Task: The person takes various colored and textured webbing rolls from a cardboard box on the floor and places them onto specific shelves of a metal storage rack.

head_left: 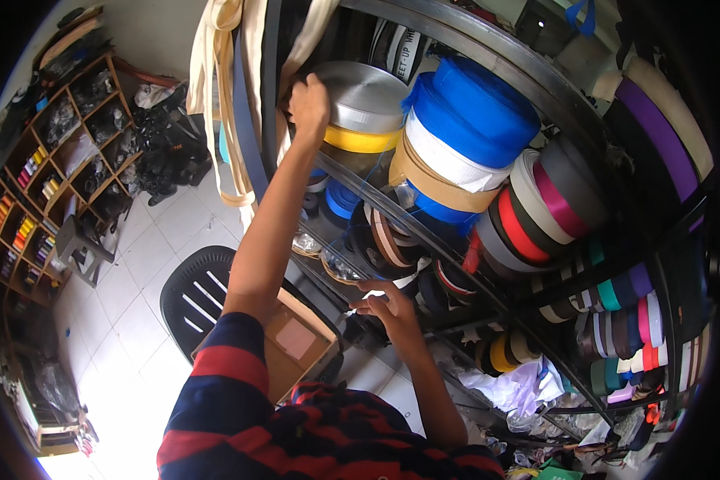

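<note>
My left hand reaches high up to the top shelf. Its fingers curl against the left edge of a wide grey webbing roll that lies on a yellow roll. What the fingers grip is hidden. Cream straps and a dark blue strap hang just to the left of it. My right hand is lower, at the front rail of a middle shelf, fingers apart, beside striped brown and black rolls. Both sleeves are striped red and navy.
The black metal rack holds blue, white and tan rolls, grey and red rolls and small coloured rolls. A black plastic chair and an open cardboard box stand below. Wooden cubby shelves line the left wall.
</note>
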Demonstrator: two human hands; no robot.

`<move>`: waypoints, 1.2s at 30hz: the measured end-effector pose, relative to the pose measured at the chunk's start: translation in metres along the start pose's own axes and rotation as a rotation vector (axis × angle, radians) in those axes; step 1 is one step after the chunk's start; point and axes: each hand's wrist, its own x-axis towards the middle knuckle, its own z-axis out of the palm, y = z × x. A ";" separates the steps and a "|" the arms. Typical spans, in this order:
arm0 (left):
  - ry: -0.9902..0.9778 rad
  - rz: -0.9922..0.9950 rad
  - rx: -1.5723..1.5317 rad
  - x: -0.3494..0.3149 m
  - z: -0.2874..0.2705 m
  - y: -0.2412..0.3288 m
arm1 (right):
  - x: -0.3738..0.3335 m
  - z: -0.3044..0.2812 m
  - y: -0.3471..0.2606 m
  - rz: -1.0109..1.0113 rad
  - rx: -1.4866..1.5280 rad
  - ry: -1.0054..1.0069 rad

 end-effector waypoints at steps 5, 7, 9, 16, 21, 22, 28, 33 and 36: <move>-0.075 0.098 -0.109 -0.012 -0.009 -0.008 | 0.000 -0.006 0.010 0.029 0.012 0.022; -0.061 0.122 -0.112 -0.019 -0.008 -0.010 | 0.000 -0.005 0.012 0.034 0.016 0.024; -0.054 0.150 -0.110 -0.024 -0.006 -0.014 | 0.001 -0.004 0.013 0.025 0.008 0.022; -0.026 0.280 -0.184 -0.046 -0.005 -0.018 | -0.006 -0.010 0.019 0.054 -0.014 0.063; -0.015 0.269 -0.208 -0.056 -0.012 -0.013 | -0.014 -0.014 0.032 0.123 0.051 0.089; 0.010 0.270 -0.161 -0.057 -0.015 -0.016 | -0.015 -0.013 0.034 0.134 0.048 0.093; -0.159 0.329 -0.110 -0.038 -0.034 -0.030 | -0.023 -0.009 0.044 0.174 0.034 0.090; -0.450 0.162 -0.471 0.002 -0.047 -0.049 | -0.032 -0.011 0.051 0.207 0.024 0.095; -0.419 0.128 -0.430 0.018 -0.049 -0.061 | -0.042 -0.016 0.052 0.213 -0.008 0.127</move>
